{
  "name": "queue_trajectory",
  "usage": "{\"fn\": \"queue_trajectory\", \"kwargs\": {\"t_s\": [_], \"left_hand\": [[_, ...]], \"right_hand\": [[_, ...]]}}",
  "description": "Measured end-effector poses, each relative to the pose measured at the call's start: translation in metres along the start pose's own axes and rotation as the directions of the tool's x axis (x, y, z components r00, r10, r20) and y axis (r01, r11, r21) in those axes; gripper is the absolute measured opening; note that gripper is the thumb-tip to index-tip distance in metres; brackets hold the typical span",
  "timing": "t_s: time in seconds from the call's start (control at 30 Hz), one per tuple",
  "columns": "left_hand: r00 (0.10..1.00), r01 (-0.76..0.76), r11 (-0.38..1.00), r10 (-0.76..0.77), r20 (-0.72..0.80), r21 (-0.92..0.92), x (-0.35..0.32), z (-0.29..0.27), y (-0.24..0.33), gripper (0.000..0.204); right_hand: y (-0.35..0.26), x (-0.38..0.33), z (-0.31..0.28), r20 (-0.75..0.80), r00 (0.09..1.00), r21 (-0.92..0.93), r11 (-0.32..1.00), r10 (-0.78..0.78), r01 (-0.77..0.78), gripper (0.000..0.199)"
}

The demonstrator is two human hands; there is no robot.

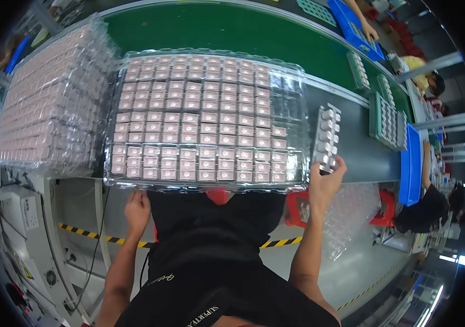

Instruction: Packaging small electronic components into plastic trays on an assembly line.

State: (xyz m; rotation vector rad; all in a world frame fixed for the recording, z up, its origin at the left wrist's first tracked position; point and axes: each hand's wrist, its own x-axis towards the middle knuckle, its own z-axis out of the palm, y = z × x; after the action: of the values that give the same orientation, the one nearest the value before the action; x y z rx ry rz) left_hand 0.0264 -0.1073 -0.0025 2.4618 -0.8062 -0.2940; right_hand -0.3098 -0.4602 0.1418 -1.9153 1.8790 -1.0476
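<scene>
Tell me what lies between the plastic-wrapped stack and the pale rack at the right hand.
In the head view, a clear tray, partly filled with pink blocks, lies between the plastic-wrapped stack and the pale rack.

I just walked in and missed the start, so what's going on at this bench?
A person is at the bench, right hand at the near end of a narrow strip of pale parts. The left hand is below the bench edge, fingers curled, apparently empty. In front lies a clear tray, mostly filled with pale pink blocks, its far right section unfilled. A plastic-wrapped stack stands to its left.
</scene>
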Motion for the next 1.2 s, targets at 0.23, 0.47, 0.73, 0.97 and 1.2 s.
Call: {"fn": "queue_trajectory", "kwargs": {"t_s": [0.23,0.47,0.73,0.97,1.2], "left_hand": [[0.992,-0.068,0.900,0.106,0.066,-0.430,-0.022,-0.040,0.074,0.013],[0.982,0.172,0.644,-0.050,0.183,-0.745,0.000,-0.051,0.116,0.020],[0.971,0.205,0.738,-0.070,0.229,-0.643,0.005,-0.064,0.112,0.029],[0.682,0.035,0.851,0.362,0.635,-0.523,0.001,-0.080,0.211,0.011],[0.487,-0.466,0.637,0.764,0.424,-0.614,0.033,-0.033,0.376,0.017]], "right_hand": [[-0.012,-0.005,-0.006,0.110,0.993,0.082,0.996,-0.043,0.034,0.070],[0.011,-0.020,-0.021,0.106,0.992,0.191,0.980,-0.069,0.048,0.069],[0.021,-0.018,-0.012,0.108,0.986,0.182,0.977,-0.129,0.108,0.066],[0.039,0.014,-0.028,0.309,0.951,0.649,0.735,-0.021,-0.195,0.055],[0.053,0.061,-0.047,0.591,0.806,0.400,0.869,-0.003,-0.291,0.031]]}}
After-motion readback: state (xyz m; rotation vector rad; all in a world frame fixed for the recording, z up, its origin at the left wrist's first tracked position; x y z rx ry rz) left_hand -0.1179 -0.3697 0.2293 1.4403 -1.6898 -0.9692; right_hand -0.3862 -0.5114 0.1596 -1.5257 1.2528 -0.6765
